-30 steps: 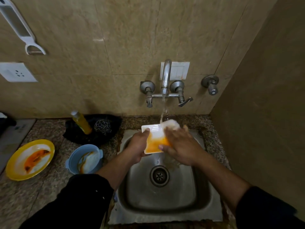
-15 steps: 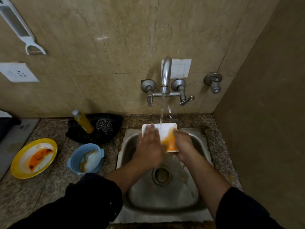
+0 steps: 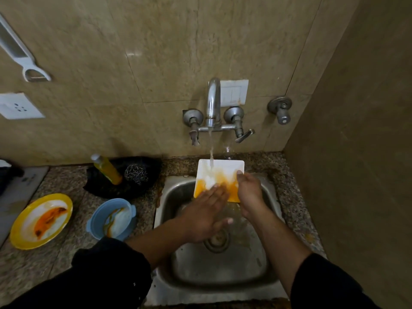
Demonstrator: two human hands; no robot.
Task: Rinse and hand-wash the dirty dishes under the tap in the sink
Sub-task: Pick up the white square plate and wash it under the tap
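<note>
A white square plate (image 3: 225, 169) smeared with orange sauce is held tilted over the steel sink (image 3: 169, 197), under water running from the tap (image 3: 213, 103). My right hand (image 3: 249, 195) grips the plate's right edge, thumb on its face. My left hand (image 3: 205, 212) lies flat with straight fingers on the plate's lower part, covering some of the sauce. On the counter to the left sit a yellow plate (image 3: 21, 230) and a blue bowl (image 3: 95, 221), both stained orange.
A yellow soap bottle (image 3: 108, 169) and a steel scrubber (image 3: 136, 173) rest on a black cloth behind the bowl. A second valve (image 3: 281, 110) is on the wall at right. The side wall stands close to the sink's right. A white peeler (image 3: 20, 54) hangs upper left.
My left hand has slid down the plate toward me, baring more of its white upper face. Sauce has washed down to the plate's lower half. My right hand keeps its hold.
</note>
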